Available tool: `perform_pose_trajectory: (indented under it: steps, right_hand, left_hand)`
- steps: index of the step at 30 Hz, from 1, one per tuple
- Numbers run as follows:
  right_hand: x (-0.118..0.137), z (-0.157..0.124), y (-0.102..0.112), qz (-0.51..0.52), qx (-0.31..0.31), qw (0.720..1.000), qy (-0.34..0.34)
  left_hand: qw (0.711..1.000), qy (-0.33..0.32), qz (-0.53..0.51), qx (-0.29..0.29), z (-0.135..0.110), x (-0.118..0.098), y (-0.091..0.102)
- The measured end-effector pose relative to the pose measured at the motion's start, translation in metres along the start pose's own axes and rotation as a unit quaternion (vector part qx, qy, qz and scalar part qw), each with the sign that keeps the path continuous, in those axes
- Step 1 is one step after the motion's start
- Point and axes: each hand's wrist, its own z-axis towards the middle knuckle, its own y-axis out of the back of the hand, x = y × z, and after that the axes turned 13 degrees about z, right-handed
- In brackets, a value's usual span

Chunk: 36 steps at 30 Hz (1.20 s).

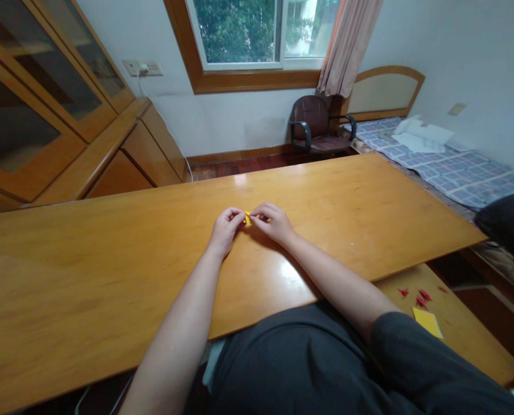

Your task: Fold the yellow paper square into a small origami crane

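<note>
A small folded piece of yellow paper (pixel 248 219) is pinched between my two hands, close above the wooden table (pixel 110 259). My left hand (pixel 227 229) grips its left side between thumb and fingers. On the other side, my right hand (pixel 273 222) has its thumb and fingertips closed on the paper's right edge. The fingers cover much of the paper, so its exact folded shape cannot be made out.
To the lower right, a lower wooden surface (pixel 464 323) bears several small red folded paper pieces (pixel 422 298) and a yellow paper square (pixel 428 322). Beyond the table stand a brown armchair (pixel 313 124), a bed (pixel 468 173) and a glass-fronted cabinet (pixel 105 161).
</note>
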Motion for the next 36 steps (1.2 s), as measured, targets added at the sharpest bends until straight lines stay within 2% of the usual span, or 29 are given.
perform_pose_trajectory:
  steps: [15, 23, 30, 36]
  right_hand:
    - [-0.001, -0.004, 0.000, -0.042, 0.015, 0.998, 0.038]
    - [-0.003, -0.005, -0.001, -0.058, 0.029, 0.993, 0.098]
    - [-0.010, -0.004, -0.003, -0.081, 0.010, 0.981, 0.174]
    - [-0.008, -0.003, -0.003, -0.117, 0.018, 0.974, 0.193]
  left_hand:
    - [0.999, 0.026, -0.035, -0.002, -0.002, -0.005, -0.001]
    - [0.997, 0.047, -0.065, 0.006, -0.004, -0.008, -0.002]
    - [0.995, 0.064, -0.074, 0.004, -0.005, -0.012, -0.004]
    - [0.997, 0.054, -0.058, -0.006, -0.003, -0.008, -0.005]
